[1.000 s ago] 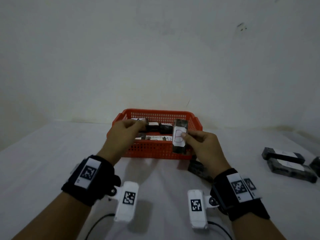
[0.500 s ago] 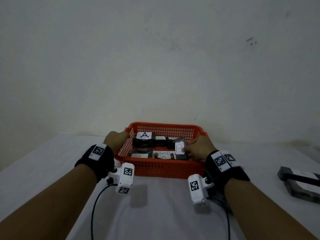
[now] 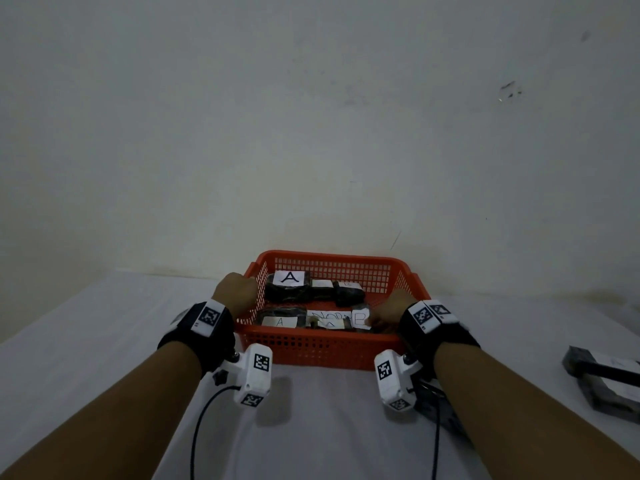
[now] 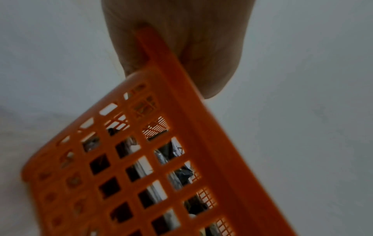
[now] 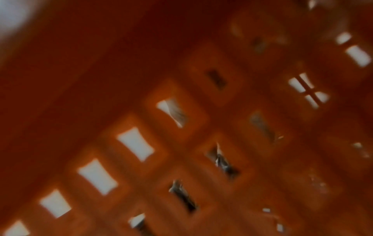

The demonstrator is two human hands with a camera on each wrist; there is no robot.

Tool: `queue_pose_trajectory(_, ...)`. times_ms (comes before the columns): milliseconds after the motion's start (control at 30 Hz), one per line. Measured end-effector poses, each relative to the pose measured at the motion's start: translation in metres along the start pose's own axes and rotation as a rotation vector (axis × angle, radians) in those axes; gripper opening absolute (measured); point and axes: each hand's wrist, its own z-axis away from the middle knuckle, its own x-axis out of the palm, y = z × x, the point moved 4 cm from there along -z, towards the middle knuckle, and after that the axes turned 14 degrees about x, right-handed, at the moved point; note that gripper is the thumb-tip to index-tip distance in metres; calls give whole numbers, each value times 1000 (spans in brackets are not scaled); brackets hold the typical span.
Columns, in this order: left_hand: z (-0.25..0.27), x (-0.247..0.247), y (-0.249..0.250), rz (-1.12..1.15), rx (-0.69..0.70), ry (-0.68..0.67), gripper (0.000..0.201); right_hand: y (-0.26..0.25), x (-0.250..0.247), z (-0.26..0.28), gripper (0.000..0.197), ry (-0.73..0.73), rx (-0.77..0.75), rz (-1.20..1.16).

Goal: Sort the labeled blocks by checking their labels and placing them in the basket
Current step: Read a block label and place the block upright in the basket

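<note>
The orange lattice basket (image 3: 332,257) stands at the table's middle and holds several dark blocks with white labels. One at the back shows an A (image 3: 289,278), one at the front left another A (image 3: 279,321). My left hand (image 3: 239,292) grips the basket's left rim (image 4: 201,127), with fingers and thumb curled over it (image 4: 181,44). My right hand (image 3: 386,310) reaches into the near right corner and holds the right end of the block labelled B (image 3: 360,318), which lies flat. The right wrist view shows only the blurred basket wall (image 5: 101,79).
Two dark labelled blocks (image 3: 604,377) lie on the white table at the far right. Another dark block (image 3: 438,408) sits under my right wrist camera. A pale wall stands right behind the basket.
My right hand has lowered the B block from upright in front of the basket to flat inside its near right corner. My left hand let go of a block and took the left rim.
</note>
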Motion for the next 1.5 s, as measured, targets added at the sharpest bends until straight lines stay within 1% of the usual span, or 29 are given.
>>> queue_pose_trajectory(33, -1, 1, -1, -77, 34, -17, 33, 0, 0, 0, 43, 0, 3, -8)
queue_pose_trajectory(133, -2, 3, 0, -235, 76, -71, 32, 2, 1, -1, 43, 10, -5, -64)
queue_pose_trajectory(233, -2, 3, 1, -345, 104, -117, 34, 1, 1, -2, 37, 48, -7, -15)
queue_pose_trajectory(333, -2, 4, 3, -405, 132, -120, 36, 1, 2, -2, 27, 51, -20, 16)
queue_pose_trajectory(500, -2, 3, 5, -407, 124, -119, 38, 0, 0, 0, 27, 39, -22, 49)
queue_pose_trajectory(567, -3, 2, 5, -420, 135, -119, 37, 0, -1, -1, 35, 39, -9, 59)
queue_pose_trajectory(600, -2, 2, 6, -405, 126, -119, 37, 1, -1, -1, 41, 37, -4, 56)
queue_pose_trajectory(667, -2, 1, 6, -355, 112, -112, 37, 1, -1, -1, 47, 38, -7, 51)
queue_pose_trajectory(767, 1, -1, 7, -285, 79, -103, 37, -1, -1, 2, 48, 31, -6, 68)
queue_pose_trajectory(800, 2, -2, 9, -270, 87, -91, 37, -1, -1, 4, 49, 28, -6, 76)
queue_pose_trajectory(900, 5, -4, 7, -175, 35, -83, 36, -2, -3, 6, 49, 31, -14, 121)
queue_pose_trajectory(967, 5, -1, 5, -21, -64, -79, 34, -2, -5, 8, 46, 43, -23, 131)
queue_pose_trajectory(1000, 4, 1, 4, 53, -80, -65, 33, -2, -5, 9, 42, 44, -31, 132)
queue_pose_trajectory(1033, 5, -1, 5, 131, -109, -19, 33, -2, -6, 9, 36, 43, -38, 135)
queue_pose_trajectory(1067, 3, 0, 4, 125, -123, -11, 33, -2, -6, 9, 28, 39, -46, 130)
queue_pose_trajectory(1133, 8, -2, 5, 179, -154, -4, 35, -1, -9, 9, 20, 36, -66, 89)
queue_pose_trajectory(1200, 12, -7, 8, 264, -176, 28, 37, -1, -17, 14, 15, 85, -102, 43)
queue_pose_trajectory(1233, 14, -7, 10, 271, -154, 41, 37, -2, -22, 20, 12, 122, -128, 21)
queue_pose_trajectory(1267, 14, -8, 11, 303, -143, 82, 37, -2, -28, 28, 11, 156, -160, -14)
queue_pose_trajectory(1400, 20, -12, 15, 333, -169, 62, 35, 6, -51, 62, 9, 289, -292, -178)
queue_pose_trajectory(1500, 20, -16, 15, 390, -199, 167, 38, 24, -68, 88, 14, 337, -384, -215)
